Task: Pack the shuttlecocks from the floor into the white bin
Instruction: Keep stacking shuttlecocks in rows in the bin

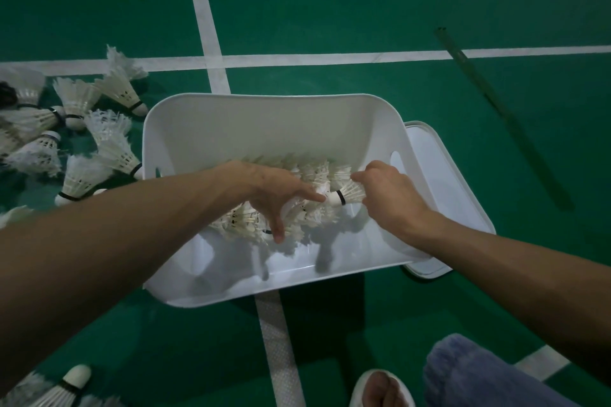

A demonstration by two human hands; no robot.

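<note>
Shuttlecock (344, 197) feathers vanish inside right hand (391, 196) grip.

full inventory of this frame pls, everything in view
floor: green, white lines.
bin: 1, white, centre.
lid: 1, white, against bin's right side.
packed shuttlecocks: count unclear, white, rowed inside bin.
held shuttlecock: 1, white, black band, over bin.
loose shuttlecocks: over ten, white, floor left.
strip: 1, dark, floor right.
slipper: 1, white, bottom edge.
trouser leg: 1, blue, bottom right.
left hand: fingers straight, index on the cork.
right hand: grips its feathers.
</note>
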